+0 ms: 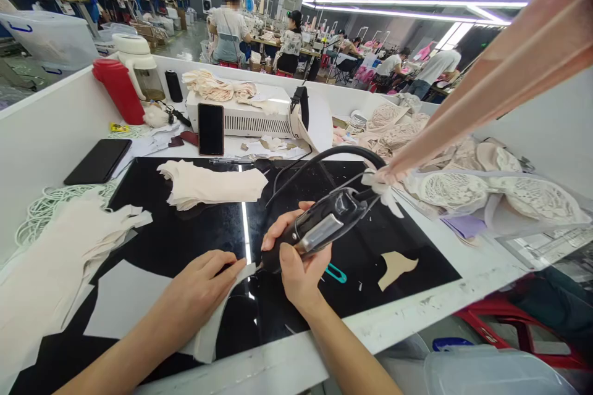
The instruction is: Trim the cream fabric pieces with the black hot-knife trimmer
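Note:
My right hand (296,253) is wrapped around a black corded handheld tool (319,222) with a metal lever on its side. Its narrow tip meets the end of a pale curved fabric piece (214,327) on the black glass plate (152,241). My left hand (204,287) lies flat over that piece, fingers stretched toward the tip; its thumb is hidden. A white sheet shape (123,299) lies beside my left forearm. Stacks of cream fabric cutouts rest at the left (50,265) and at the back of the plate (210,184).
A twisted pink fabric strip (482,92) runs from the upper right to the tool's cord. Near my right hand are a teal tool (336,273) and a beige scrap (396,266). A phone (210,129) stands behind; lace bra cups (454,191) lie right. People sit at sewing tables beyond.

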A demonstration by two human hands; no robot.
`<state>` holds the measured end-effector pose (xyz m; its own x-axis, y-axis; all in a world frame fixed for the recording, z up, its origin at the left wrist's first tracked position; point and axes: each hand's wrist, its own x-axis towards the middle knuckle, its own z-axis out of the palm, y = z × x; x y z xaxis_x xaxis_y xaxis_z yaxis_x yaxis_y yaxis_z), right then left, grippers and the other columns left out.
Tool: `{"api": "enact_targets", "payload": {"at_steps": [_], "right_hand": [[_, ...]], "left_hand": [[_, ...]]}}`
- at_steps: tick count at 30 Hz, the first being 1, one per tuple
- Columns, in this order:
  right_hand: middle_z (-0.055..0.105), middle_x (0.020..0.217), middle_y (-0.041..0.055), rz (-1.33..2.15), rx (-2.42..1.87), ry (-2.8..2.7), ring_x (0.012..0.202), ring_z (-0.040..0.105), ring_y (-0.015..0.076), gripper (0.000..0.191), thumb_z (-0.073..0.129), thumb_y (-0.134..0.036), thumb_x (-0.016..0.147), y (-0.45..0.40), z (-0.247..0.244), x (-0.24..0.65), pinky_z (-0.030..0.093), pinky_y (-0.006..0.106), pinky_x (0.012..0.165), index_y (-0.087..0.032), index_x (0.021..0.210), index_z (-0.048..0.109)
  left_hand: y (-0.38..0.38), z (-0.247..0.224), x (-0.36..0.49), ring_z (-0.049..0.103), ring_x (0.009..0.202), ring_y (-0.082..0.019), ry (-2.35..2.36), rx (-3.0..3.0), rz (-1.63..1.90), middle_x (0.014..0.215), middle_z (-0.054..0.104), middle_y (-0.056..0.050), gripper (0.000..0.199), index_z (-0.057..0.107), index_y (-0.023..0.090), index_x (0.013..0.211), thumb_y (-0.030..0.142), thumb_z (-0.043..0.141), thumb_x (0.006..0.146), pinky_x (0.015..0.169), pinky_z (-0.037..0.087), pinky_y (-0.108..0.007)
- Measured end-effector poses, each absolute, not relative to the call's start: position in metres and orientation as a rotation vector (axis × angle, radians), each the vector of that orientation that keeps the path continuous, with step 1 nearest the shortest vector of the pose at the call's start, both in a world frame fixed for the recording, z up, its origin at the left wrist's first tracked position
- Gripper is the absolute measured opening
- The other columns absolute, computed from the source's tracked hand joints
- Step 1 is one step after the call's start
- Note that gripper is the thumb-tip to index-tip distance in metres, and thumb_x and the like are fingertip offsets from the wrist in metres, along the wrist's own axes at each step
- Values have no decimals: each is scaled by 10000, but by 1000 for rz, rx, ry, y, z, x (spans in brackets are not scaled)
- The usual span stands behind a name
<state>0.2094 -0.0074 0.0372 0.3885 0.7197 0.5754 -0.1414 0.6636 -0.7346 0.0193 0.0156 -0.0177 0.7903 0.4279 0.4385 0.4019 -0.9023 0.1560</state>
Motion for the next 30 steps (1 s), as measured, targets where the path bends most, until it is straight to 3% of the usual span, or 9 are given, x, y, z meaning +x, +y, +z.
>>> {"api": "enact_targets", "payload": {"at_steps": [5,10,17,30], "right_hand": [[618,886,-38,579,-677,-1030,636,648,99,442,767,-406,938,-9,37,210,604,253,591,-314,1295,522],[621,885,-32,552,-678,-1069,609,620,102,447,732,-393,960,-11,35,212,567,252,553,-305,1326,491],[633,870,-28,573,-717,-1078,633,635,130,431,714,-355,957,-14,32,217,563,290,583,-312,1322,488],[629,868,-41,664,-664,-1032,649,631,123,385,728,-361,956,0,37,199,567,293,607,-315,1280,526]], "left_hand": [[13,-14,17,646,1107,-233,595,2956,754,1174,684,-94,357,636,139,1296,-3,465,1017,998,574,-397],[8,-12,15,659,1032,-223,606,2991,729,1072,692,-74,360,635,123,1256,-44,464,988,946,585,-372],[0,-14,11,665,1010,-218,703,2901,751,1083,678,-73,431,619,149,1252,-88,446,937,914,593,-361],[-3,-13,21,673,882,-211,710,2926,833,960,685,-59,305,626,107,1161,-62,436,991,826,603,-363]]}}
